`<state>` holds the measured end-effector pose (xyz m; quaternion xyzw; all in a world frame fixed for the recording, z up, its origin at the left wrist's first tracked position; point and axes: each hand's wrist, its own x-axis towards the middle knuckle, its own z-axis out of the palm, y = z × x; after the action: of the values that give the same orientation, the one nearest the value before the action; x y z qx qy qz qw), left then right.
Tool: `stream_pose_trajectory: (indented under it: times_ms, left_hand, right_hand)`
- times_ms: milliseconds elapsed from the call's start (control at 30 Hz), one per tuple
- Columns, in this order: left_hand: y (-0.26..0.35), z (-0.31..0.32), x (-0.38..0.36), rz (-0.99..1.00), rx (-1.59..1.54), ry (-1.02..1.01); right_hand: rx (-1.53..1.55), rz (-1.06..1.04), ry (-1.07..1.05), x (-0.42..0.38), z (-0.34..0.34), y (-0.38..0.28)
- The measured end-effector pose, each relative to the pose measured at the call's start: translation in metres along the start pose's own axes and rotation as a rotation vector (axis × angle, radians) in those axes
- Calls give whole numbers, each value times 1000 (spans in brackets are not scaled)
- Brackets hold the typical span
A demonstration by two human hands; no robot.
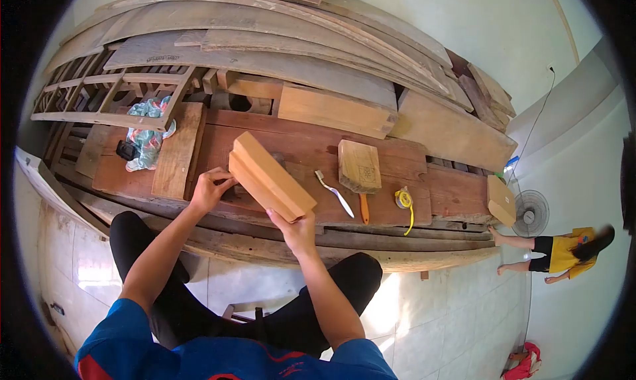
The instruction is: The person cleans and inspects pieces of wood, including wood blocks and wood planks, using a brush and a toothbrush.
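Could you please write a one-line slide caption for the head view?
A right hand holds a long tan block above reddish boards, with a toothbrush and yellow tape measure nearby.

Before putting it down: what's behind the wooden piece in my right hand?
The reddish board shows on both sides of the wooden piece; the stretch directly behind it, and anything lying there, is covered.
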<state>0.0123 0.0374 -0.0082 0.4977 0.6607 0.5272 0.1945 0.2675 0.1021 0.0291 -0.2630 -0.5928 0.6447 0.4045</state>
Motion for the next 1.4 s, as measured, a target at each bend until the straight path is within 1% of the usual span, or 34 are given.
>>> stream_pose_trajectory:
  times_ms: [67, 167, 267, 367, 400, 467, 500, 567, 600, 667, 700, 767, 800, 867, 900, 967, 1033, 1067, 1100, 1200, 1233, 1267, 1300, 1400]
  left_hand:
    - [1, -3, 1, 10, 20, -5]
    - [-2, -2, -1, -12, 26, -4]
    - [-2, -2, 0, -1, 14, 0]
    - [-3, -1, 0, 13, -43, 12]
    - [-6, -1, 0, 44, -17, 12]
    - [-7, 1, 0, 12, -30, 2]
    - [-5, -1, 0, -7, -27, 1]
    - [-6, 0, -1, 28, 8, 13]
    - [-1, -1, -1, 75, 56, 10]
    - [-11, -1, -1, 78, 90, 31]
    - [-8, -1, -1, 52, 58, 30]
    - [10, -3, -1, -104, 42, -38]
    - [5, -2, -3, -48, 33, -10]
    - [-3, 0, -2, 26, 16, 3]
    - [-7, 1, -1, 11, 11, 4]
    - [-7, 1, 1, 34, 4, 5]
    - [4, 0, 0, -39, 20, -24]
    - [10, -1, -1, -60, 55, -26]
    - [6, -1, 0, -42, 52, -17]
    - [-7, -1, -1, 7, 22, -18]
    - [-8, -2, 0, 21, 2, -25]
    - [-8, -3, 1, -47, 72, -51]
    - [-12, -1, 2, -18, 41, -29]
    - [-18, 1, -1, 59, 0, 21]
  right_hand:
    - [50, 24, 4, -1, 4, 2]
    - [34, 2, 61, 0, 13, 5]
    - [22, -43, -8, 0, 9, -10]
    - [-70, 23, -38, 0, 7, 7]
    - [-39, 19, -14, -1, 8, 8]
    - [34, 15, 34, -5, 15, 11]
    - [5, 0, 49, -5, 15, 12]
    - [-15, -30, 72, -5, 12, 10]
    - [-29, 0, 87, -5, 10, 13]
    - [2, 40, 121, -4, 19, 19]
    - [18, 53, 152, -5, 23, 16]
    - [70, -40, 191, -4, 26, 16]
    - [10, -58, 179, -4, 21, 18]
    - [16, -18, 137, -6, 17, 19]
    - [12, -4, 119, -7, 16, 19]
    - [-37, -17, 158, -12, 22, 27]
    - [28, -85, 229, -11, 32, 16]
    - [37, -92, 203, -10, 30, 9]
    - [49, -93, 177, -11, 29, 5]
    - [-87, -40, 119, -11, 23, 21]
    - [2, -31, 145, -12, 26, 25]
    - [-12, -49, 153, -11, 25, 18]
    - [-24, -65, 158, -9, 25, 9]
    - [104, -71, 63, -10, 21, 3]
